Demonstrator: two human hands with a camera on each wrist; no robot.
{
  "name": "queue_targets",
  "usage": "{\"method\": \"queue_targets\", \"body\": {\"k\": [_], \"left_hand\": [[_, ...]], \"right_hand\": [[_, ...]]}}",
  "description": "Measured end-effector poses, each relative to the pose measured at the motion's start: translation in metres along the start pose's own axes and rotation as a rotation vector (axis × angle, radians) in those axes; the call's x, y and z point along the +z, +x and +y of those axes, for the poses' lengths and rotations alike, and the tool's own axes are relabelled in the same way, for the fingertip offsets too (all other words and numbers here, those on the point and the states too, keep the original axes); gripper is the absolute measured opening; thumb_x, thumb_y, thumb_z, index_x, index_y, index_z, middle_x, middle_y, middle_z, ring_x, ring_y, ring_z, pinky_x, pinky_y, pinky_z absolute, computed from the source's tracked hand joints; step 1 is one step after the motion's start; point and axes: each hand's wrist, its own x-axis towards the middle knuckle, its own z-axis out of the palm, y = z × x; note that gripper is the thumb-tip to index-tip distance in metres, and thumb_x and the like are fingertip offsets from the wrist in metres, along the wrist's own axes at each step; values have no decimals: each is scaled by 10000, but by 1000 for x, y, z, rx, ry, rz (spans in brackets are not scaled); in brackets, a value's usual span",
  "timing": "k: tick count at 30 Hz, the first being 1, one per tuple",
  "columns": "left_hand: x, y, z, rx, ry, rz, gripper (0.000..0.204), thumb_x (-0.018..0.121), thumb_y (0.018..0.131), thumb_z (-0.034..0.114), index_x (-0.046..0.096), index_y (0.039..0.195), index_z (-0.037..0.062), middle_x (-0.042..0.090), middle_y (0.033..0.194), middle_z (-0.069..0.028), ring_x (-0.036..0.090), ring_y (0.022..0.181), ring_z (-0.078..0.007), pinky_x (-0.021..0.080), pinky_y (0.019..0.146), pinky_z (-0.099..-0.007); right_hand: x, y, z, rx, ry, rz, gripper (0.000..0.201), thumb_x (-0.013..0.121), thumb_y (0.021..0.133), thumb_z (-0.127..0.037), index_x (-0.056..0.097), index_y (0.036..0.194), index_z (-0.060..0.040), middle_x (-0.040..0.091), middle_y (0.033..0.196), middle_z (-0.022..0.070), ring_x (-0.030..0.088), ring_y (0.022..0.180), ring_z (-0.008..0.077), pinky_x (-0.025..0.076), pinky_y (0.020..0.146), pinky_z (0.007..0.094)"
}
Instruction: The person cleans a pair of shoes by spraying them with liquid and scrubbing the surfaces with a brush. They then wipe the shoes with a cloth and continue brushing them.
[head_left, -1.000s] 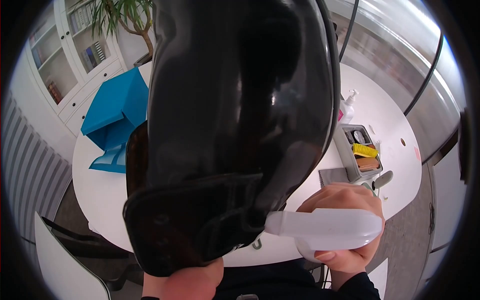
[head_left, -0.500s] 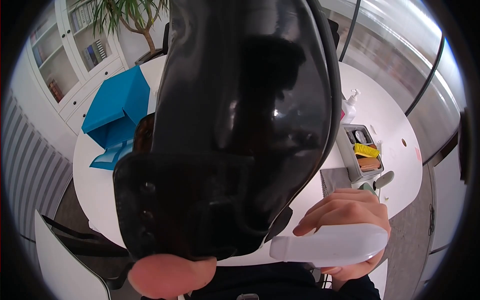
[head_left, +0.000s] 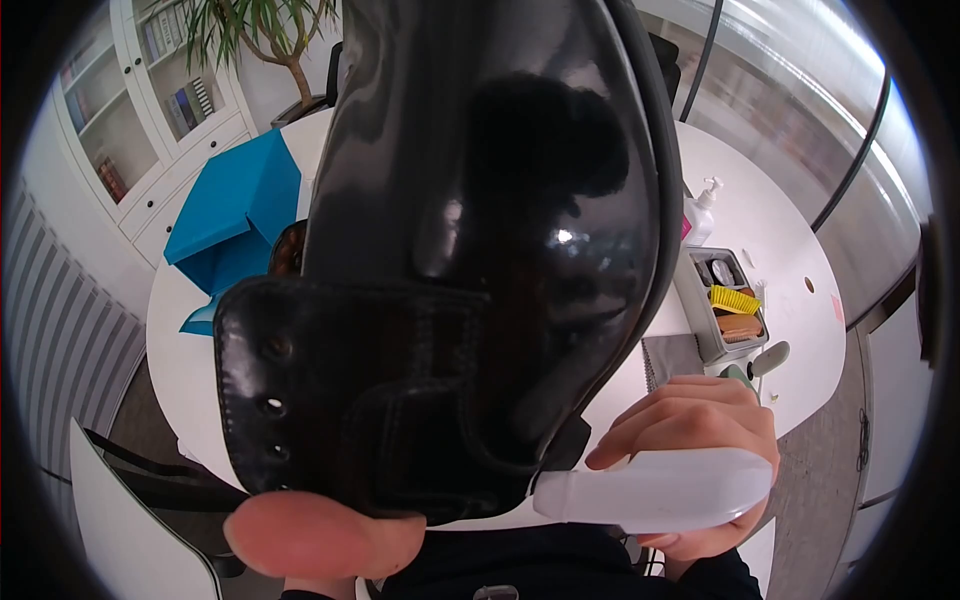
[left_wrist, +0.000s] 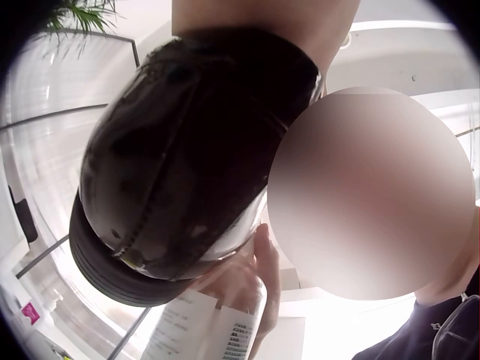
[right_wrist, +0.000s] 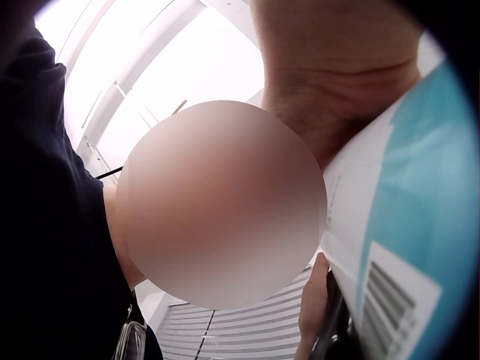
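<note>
A glossy black shoe point(head_left: 520, 230) with a loose, holed strap point(head_left: 300, 380) fills the middle of the head view, held up above the table. My left hand point(head_left: 310, 535) grips it at its near end, thumb outside; the other fingers are hidden by the shoe. In the left wrist view the shoe's rounded end point(left_wrist: 180, 165) and ridged dark sole point(left_wrist: 112, 262) show. My right hand point(head_left: 695, 425) holds a spray bottle, its white spray head point(head_left: 655, 490) pointing left at the shoe's lower side. The bottle's teal and white label point(right_wrist: 397, 217) shows in the right wrist view.
On the white round table point(head_left: 790, 370) a grey organizer point(head_left: 725, 345) holds a yellow brush point(head_left: 735, 300) and a brown brush. A pump bottle point(head_left: 700, 215) stands behind it, a grey cloth point(head_left: 670, 360) in front. A blue box point(head_left: 235, 205) lies at left; a white chair point(head_left: 130, 510) stands nearby.
The shoe has turned, its strap shifting up and left and showing its holes. My left thumb has come further into view. My right hand moved slightly down with the spray bottle.
</note>
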Motion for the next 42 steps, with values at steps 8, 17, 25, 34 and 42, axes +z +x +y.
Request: {"method": "queue_targets", "body": {"k": [8, 17, 25, 34, 42], "left_hand": [[1, 1, 1, 3, -4, 1, 1148, 451, 741, 939, 366, 1554, 134, 466, 1529, -121, 522, 1357, -328, 459, 1132, -507], [3, 2, 1, 12, -11, -1, 1148, 449, 742, 940, 369, 1552, 131, 465, 1532, -122, 518, 1361, -331, 452, 1135, -510], [6, 6, 1, 17, -18, -15, 1148, 448, 744, 940, 372, 1551, 127, 464, 1534, -123, 514, 1365, -334, 447, 1138, -513], [9, 7, -2, 10, -26, -28, 1148, 447, 745, 941, 375, 1549, 124, 463, 1536, -124, 509, 1369, -337, 441, 1141, -517], [8, 8, -1, 16, -27, -26, 1149, 446, 747, 941, 378, 1547, 121, 462, 1538, -125, 506, 1373, -340, 435, 1144, -520]], "right_hand": [[4, -2, 2, 12, 42, 23, 641, 852, 672, -477, 657, 1131, -75, 754, 1003, 147, 775, 855, 298, 629, 694, 372], [1, 1, 1, 1, 14, 3, 607, 832, 696, -480, 649, 1103, -69, 754, 978, 161, 777, 843, 303, 630, 692, 364], [21, 2, -5, 54, 117, 307, 619, 829, 711, -526, 645, 1082, -65, 752, 926, 164, 775, 797, 303, 624, 679, 365], [35, 3, -14, 292, 117, 583, 601, 824, 664, -560, 690, 971, -61, 743, 892, 143, 758, 765, 287, 610, 710, 380], [16, 14, -8, 126, 5, 254, 556, 812, 618, -473, 705, 952, -41, 746, 863, 146, 761, 745, 293, 611, 690, 365]]}}
